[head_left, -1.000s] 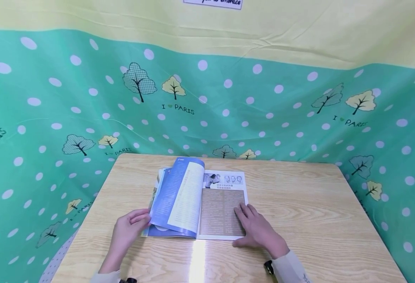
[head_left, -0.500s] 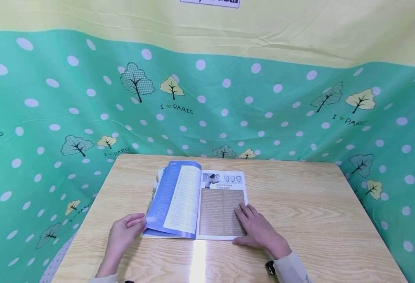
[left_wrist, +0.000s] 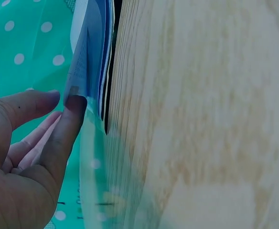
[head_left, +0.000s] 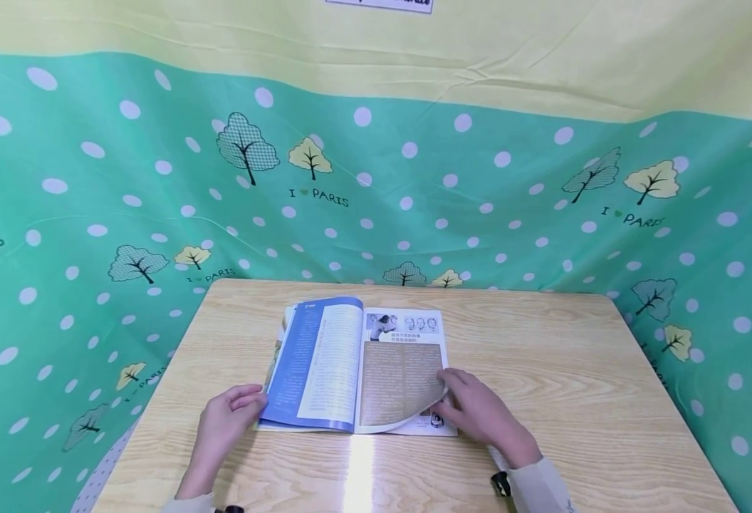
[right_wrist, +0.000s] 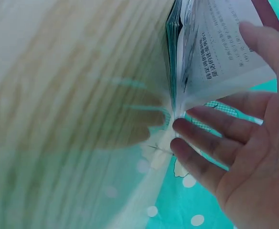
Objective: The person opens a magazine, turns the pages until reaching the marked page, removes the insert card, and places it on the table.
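The right hand [head_left: 481, 413] pinches a thin, curling page [head_left: 398, 388]; the left hand [head_left: 222, 420], loosely spread, touches the magazine [head_left: 331, 356]. Dotted green fabric [head_left: 414, 182] hangs behind the wood-grained table [head_left: 575, 377]

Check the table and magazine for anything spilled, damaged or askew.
Nothing really stands out. The right page bends up at its lower corner because the right hand holds it; the bright streak on the table looks like glare.

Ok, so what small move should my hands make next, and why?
I'd probably bring your right hand leftward, turning the brown page onto the blue page. Your right hand holds the brown page's lower right corner curled up, with another page showing beneath, while your left hand touches the blue page's lower left corner.
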### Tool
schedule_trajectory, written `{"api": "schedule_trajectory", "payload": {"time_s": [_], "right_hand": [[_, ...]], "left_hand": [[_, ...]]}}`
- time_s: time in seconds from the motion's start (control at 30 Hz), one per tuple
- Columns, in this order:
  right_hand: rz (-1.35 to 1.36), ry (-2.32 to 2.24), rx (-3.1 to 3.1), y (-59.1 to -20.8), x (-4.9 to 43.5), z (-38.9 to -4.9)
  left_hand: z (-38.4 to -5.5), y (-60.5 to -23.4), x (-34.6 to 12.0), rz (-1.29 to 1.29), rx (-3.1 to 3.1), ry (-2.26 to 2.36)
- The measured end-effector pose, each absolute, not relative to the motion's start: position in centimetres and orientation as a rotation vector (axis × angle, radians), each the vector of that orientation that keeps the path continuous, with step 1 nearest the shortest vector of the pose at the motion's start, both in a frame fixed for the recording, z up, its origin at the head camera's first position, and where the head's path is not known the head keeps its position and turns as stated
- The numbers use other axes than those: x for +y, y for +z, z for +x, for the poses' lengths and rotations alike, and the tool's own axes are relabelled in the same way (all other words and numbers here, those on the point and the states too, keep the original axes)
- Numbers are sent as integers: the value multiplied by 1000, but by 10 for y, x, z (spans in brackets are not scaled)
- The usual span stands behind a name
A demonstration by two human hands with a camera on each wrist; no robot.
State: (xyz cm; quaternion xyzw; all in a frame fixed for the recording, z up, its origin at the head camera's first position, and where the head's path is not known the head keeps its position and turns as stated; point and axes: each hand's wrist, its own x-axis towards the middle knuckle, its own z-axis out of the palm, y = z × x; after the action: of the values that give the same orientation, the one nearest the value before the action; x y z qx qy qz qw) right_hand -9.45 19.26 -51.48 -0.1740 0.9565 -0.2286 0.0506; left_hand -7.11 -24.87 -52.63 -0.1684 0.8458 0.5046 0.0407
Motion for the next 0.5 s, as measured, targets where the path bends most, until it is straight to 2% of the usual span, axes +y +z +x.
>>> {"api": "schedule_trajectory", "payload": {"time_s": [0.27, 0.5], "right_hand": [[-350, -681, 3015, -519, 193, -98], [-462, -657, 3026, -520, 188, -97]], "left_hand": [[-74, -520, -248, -543, 2652, 1472], [-78, -518, -244, -536, 2638, 1516]]}}
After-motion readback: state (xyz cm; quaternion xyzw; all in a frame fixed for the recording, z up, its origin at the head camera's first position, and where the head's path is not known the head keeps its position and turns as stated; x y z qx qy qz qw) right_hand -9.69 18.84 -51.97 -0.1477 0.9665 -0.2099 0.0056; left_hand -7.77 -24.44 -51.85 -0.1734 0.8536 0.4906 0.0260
